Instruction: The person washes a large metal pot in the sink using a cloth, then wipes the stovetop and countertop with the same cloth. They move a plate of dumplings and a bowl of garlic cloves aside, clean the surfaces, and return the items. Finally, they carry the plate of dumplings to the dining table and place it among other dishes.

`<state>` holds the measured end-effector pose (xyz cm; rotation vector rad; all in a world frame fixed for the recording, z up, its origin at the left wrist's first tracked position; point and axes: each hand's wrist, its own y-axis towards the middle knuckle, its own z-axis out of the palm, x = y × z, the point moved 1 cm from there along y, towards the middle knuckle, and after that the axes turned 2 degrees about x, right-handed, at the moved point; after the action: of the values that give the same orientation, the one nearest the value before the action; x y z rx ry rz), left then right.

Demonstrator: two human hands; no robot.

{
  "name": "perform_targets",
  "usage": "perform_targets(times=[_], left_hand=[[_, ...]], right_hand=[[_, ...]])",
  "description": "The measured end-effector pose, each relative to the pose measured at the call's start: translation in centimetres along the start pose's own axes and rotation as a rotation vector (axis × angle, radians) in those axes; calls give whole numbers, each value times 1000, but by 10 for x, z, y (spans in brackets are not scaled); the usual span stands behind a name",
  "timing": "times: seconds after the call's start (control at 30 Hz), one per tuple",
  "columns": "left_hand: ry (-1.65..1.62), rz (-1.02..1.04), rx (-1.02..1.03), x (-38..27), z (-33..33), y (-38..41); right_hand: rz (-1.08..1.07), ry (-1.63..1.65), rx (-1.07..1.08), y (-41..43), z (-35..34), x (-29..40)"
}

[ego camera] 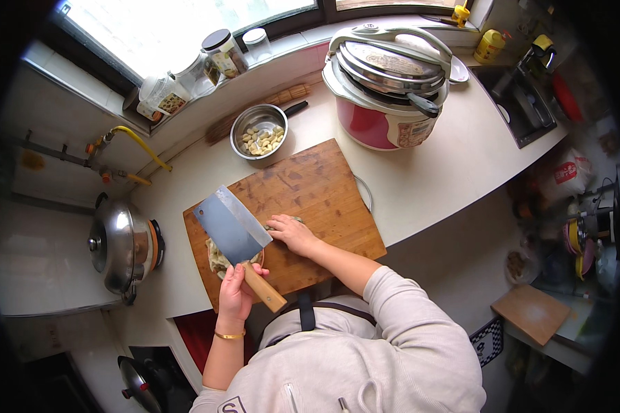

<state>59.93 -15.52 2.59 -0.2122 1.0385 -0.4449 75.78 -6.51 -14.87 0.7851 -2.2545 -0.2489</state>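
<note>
My left hand [237, 291] grips a Chinese cleaver [232, 222] where its wooden handle meets the broad blade. The blade is tilted up and lies over a bowl [263, 256] of pale, soft-looking food pieces [217, 258], hiding much of it. Both are at the left part of a bamboo cutting board [315, 191]. My right hand [293, 235] rests palm down on the board, just right of the blade's edge. Small greenish food bits [295, 219] show by its fingers; whether they are held is hidden.
Behind the board stand a steel bowl of peeled garlic cloves [262, 142] and a red electric pressure cooker [377, 121]. A lidded steel pot [116, 242] is at left. Jars [225, 54] line the windowsill. A sink [516, 103] is far right. The counter edge runs along the right.
</note>
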Motion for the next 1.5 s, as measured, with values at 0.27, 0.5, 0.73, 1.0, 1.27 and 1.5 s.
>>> perform_targets(times=[0.27, 0.5, 0.73, 1.0, 1.27, 1.5], left_hand=[[10, -28, 83, 3, -5, -2], [-11, -148, 171, 15, -13, 6], [-15, -194, 274, 14, -19, 8], [18, -235, 279, 16, -31, 20], [126, -324, 176, 44, -29, 53], [84, -369, 135, 77, -18, 87]], right_hand=[[505, -244, -252, -69, -110, -68], [220, -102, -171, -98, -13, 57], [637, -352, -514, -147, -105, -16], [339, -86, -257, -109, 19, 113], [460, -229, -351, -105, -52, 21], [539, -235, -474, -44, -95, -98]])
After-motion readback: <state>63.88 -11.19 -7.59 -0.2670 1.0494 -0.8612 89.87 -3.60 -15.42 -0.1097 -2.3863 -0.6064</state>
